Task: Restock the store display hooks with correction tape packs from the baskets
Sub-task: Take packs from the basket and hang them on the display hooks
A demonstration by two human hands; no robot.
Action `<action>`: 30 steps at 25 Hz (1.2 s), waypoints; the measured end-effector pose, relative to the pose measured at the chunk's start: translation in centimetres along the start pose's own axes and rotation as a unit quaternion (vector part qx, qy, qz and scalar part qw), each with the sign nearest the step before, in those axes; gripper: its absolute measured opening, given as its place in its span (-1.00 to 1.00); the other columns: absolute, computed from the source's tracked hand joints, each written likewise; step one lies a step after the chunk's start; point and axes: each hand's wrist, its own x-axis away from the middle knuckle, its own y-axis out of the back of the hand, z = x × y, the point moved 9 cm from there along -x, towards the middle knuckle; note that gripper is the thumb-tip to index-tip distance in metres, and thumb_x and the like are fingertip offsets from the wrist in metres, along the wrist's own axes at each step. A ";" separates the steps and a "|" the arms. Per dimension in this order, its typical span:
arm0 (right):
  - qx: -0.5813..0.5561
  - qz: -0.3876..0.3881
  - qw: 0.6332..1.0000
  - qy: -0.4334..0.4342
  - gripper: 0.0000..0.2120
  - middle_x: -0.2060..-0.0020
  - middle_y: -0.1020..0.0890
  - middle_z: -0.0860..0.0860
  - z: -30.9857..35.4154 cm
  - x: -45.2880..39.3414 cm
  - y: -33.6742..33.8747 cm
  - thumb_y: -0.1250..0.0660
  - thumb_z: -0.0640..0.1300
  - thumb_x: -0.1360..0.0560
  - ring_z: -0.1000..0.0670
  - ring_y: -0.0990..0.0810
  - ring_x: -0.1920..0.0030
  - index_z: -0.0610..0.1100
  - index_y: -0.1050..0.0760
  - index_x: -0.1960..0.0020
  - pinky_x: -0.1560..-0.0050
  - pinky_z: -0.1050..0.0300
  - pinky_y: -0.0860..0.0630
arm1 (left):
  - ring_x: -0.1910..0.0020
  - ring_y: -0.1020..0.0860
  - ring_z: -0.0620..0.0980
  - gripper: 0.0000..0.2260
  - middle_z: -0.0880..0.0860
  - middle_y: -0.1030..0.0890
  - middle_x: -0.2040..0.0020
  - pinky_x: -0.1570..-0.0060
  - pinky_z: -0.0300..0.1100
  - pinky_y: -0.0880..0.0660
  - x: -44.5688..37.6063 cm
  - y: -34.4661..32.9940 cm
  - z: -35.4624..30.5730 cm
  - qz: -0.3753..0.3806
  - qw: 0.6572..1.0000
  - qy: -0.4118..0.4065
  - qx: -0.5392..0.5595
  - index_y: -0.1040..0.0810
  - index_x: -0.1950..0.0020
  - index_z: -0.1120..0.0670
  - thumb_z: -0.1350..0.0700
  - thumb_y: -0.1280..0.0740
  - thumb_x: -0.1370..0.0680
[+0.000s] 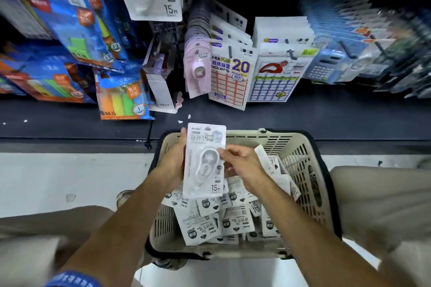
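Where dark shelving (pixel 303 119) meets pale floor (pixel 58 175), basket (pixel 300 154) sits.

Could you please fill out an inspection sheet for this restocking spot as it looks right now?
Surface: dark shelf ledge above a pale floor.
Job's things: held correction tape pack, upright; loose packs heaped in the beige basket.
Clutter: paper scraps on the ledge.
Grippers: left hand holds the pack's left edge; right hand pinches its right edge.
Cables: nothing seen.
Surroundings: sticker sheets and blue packets hanging on hooks.
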 end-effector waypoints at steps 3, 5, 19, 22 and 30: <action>0.066 -0.069 0.995 0.020 -0.73 0.33 -0.60 -0.05 -1.8 0.1 -0.5 -0.36 -0.12 -0.61 0.00 -0.53 0.32 -0.32 -0.58 0.15 0.25 0.10 -0.48 | 0.03 -0.75 0.07 -0.61 0.11 -0.75 -0.10 0.17 -0.10 -0.66 0.3 -1.2 3.2 0.056 0.998 0.025 0.004 -0.71 -0.18 0.02 -0.24 -0.36 -0.57; 0.188 -0.084 0.978 0.028 -0.81 0.20 -0.64 0.04 -2.3 0.1 2.7 -0.36 -0.08 -0.61 0.07 -0.58 0.20 -0.20 -0.61 0.05 0.14 0.11 -0.56 | 0.00 -0.73 0.02 -0.66 0.01 -0.75 -0.09 0.05 -0.10 -0.63 -0.1 0.1 3.7 -0.018 0.997 -0.020 -0.073 -0.63 -0.20 -0.05 0.10 -0.57 -0.45; 0.688 0.017 0.683 0.244 -0.82 -0.02 -0.59 -0.06 8.6 5.2 -2.5 -0.33 -0.24 -0.45 -0.15 -0.57 0.00 -0.04 -0.49 0.00 0.20 0.05 -0.40 | -0.15 -0.60 0.20 -0.70 0.21 -0.65 -0.22 -0.32 0.08 -0.44 -2.0 -0.1 6.1 -0.008 0.990 0.070 -0.122 -0.62 -0.21 0.18 0.06 -0.38 -0.53; 0.751 0.086 0.585 0.293 -0.57 -0.16 -0.55 -0.12 1.4 8.9 -7.0 -0.41 -0.28 -0.37 -0.15 -0.58 -0.05 -0.16 -0.45 -0.22 0.26 -0.01 -0.56 | -0.08 -0.69 0.24 -0.45 0.24 -0.69 -0.18 -0.04 0.06 -0.63 -1.0 -2.3 6.7 0.089 0.989 0.098 0.069 -0.69 -0.24 0.13 -0.28 -0.19 -0.62; 0.338 -0.163 0.927 0.012 -0.61 -0.20 -0.55 0.10 -3.7 3.3 8.3 -0.42 -0.15 -0.54 0.08 -0.63 0.18 0.11 -0.42 -0.31 0.24 0.15 -0.62 | 0.11 -0.60 -0.09 -0.55 -0.07 -0.66 -0.02 0.29 -0.19 -0.46 -0.5 1.2 7.6 -0.029 0.991 0.053 -0.118 -0.50 -0.06 -0.14 0.08 -0.66 -0.33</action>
